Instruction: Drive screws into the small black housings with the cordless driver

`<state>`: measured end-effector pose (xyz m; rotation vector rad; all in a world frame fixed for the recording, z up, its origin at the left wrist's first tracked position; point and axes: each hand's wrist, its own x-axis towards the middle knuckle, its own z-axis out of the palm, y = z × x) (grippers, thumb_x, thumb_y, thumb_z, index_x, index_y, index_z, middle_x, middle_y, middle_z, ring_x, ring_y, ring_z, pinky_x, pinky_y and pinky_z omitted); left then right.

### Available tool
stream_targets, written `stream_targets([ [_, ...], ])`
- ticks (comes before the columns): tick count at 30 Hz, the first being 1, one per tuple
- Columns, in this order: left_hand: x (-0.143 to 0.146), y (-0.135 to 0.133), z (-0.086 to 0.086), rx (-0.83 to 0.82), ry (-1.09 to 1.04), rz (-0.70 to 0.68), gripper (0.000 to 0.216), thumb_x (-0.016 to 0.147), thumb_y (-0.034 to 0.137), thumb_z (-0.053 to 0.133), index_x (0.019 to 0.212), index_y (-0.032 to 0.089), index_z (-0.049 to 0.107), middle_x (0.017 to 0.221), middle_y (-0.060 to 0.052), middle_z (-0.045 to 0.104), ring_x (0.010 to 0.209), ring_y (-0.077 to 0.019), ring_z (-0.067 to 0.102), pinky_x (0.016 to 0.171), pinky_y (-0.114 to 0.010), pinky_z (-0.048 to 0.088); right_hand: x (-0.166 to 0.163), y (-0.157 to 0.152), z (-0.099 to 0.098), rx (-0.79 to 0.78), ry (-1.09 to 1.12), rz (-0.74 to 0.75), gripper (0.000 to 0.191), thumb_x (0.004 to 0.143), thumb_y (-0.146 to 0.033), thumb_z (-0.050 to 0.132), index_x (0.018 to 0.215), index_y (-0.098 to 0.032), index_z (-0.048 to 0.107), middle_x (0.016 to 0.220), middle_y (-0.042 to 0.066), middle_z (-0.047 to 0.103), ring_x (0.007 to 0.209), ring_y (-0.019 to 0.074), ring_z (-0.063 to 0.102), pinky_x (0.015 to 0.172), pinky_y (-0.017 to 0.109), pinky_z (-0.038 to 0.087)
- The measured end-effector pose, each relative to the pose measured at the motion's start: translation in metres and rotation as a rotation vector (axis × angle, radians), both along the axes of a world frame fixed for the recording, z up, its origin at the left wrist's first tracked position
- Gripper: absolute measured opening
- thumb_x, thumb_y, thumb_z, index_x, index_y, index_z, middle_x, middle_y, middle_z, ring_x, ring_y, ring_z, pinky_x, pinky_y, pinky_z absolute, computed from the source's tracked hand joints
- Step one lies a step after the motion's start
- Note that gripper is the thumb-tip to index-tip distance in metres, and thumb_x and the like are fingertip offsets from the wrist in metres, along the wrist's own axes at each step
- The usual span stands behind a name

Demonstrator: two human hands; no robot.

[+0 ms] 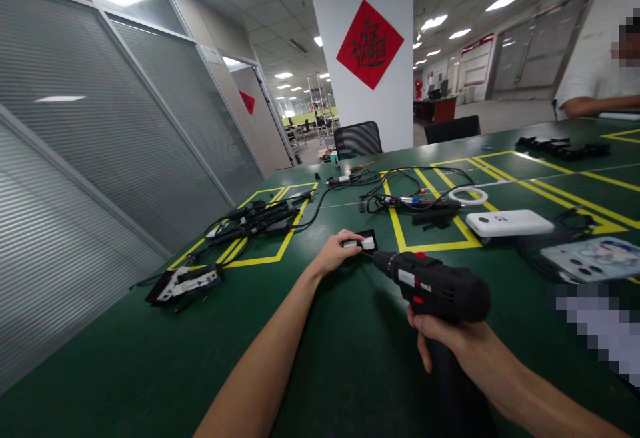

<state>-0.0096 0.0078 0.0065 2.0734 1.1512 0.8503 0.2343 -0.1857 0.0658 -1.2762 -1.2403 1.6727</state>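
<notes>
My right hand (pixel 445 333) is wrapped round the grip of a black cordless drill (pixel 440 283) with red details. The drill lies roughly level, its chuck pointing left and away from me. Just ahead of the chuck, on the green table, is a small flat black part with a white block (pixel 369 244) on it. My left hand (pixel 334 253) grips this part from the left, its fingers closed over the near side and hiding some of it. A thin bit reaches from the chuck to the part's near edge; whether it touches cannot be made out.
Black cables and adapters (pixel 255 219) lie left, near an opened black-and-white device (pixel 187 285). Beyond my hands are more cables and tools (pixel 410 202). A white power bank (pixel 510 223) and a phone in a patterned case (pixel 595 258) lie right. Another person (pixel 595 88) sits far right.
</notes>
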Motion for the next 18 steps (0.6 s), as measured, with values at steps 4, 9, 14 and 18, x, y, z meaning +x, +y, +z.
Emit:
stream_targets([
  [4, -0.0001, 0.0012, -0.0017, -0.005, -0.007, 0.003, 0.032, 0.073, 0.034, 0.063, 0.102, 0.02, 0.066, 0.099, -0.004, 0.058, 0.091, -0.0178, 0.054, 0.084, -0.029, 0.04, -0.0018, 0.0007, 0.0005, -0.002, -0.015, -0.013, 0.023, 0.082, -0.04, 0.051, 0.083, -0.018, 0.055, 0.048, -0.004, 0.056, 0.055, 0.014, 0.051, 0.058, 0.027, 0.037],
  [9, -0.0001, 0.0012, -0.0016, -0.008, -0.011, 0.008, 0.033, 0.073, 0.036, 0.063, 0.102, 0.021, 0.066, 0.1, -0.004, 0.058, 0.093, -0.0184, 0.054, 0.085, -0.03, 0.039, -0.0015, -0.0003, 0.0031, 0.004, 0.016, -0.005, 0.022, 0.081, -0.038, 0.05, 0.089, -0.018, 0.054, 0.049, -0.004, 0.056, 0.053, 0.0136, 0.05, 0.057, 0.027, 0.037],
  [14, 0.0007, -0.0024, 0.0021, -0.021, -0.027, 0.008, 0.033, 0.074, 0.038, 0.061, 0.102, 0.02, 0.066, 0.102, -0.005, 0.058, 0.096, -0.0196, 0.053, 0.087, -0.032, 0.039, -0.002, -0.0003, 0.0035, 0.006, 0.001, -0.013, 0.022, 0.081, -0.038, 0.049, 0.089, -0.018, 0.055, 0.048, -0.004, 0.056, 0.055, 0.0144, 0.051, 0.058, 0.027, 0.037],
  [18, 0.0011, -0.0043, 0.0052, -0.024, -0.018, 0.006, 0.032, 0.076, 0.038, 0.058, 0.101, 0.02, 0.066, 0.101, -0.005, 0.059, 0.097, -0.02, 0.053, 0.089, -0.033, 0.039, -0.0033, -0.0005, 0.0052, 0.004, -0.005, -0.019, 0.02, 0.081, -0.037, 0.05, 0.086, -0.018, 0.054, 0.048, -0.004, 0.056, 0.056, 0.0152, 0.052, 0.058, 0.028, 0.037],
])
